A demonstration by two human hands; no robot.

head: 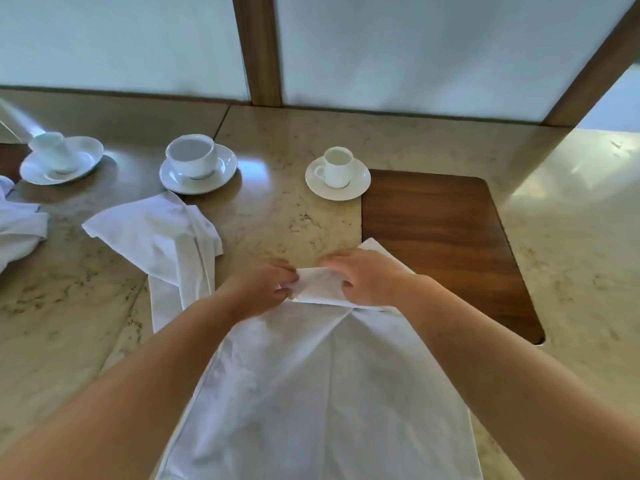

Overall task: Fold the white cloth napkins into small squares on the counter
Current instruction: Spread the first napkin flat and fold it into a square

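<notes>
At the left edge I see a crumpled cloth [19,230], then a loose napkin [162,237] left of centre on the stone worktop [277,209]. Three cups on saucers [61,160] [198,164] [337,173] line the upper half. At centre, my left hand [266,287] pinches the far edge of the spread napkin [311,375]; my right hand [367,277] grips that folded flap with curled fingers. I can read no writing anywhere.

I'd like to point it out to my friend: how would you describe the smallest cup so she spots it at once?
Start at the dark wooden inlay set into the stone counter. At its far left corner a white saucer overlaps the wood's edge, and the small cup stands on it. Unlike the wider cup and the tipped cup further left, it is narrow, upright and nearest the hands.
</notes>
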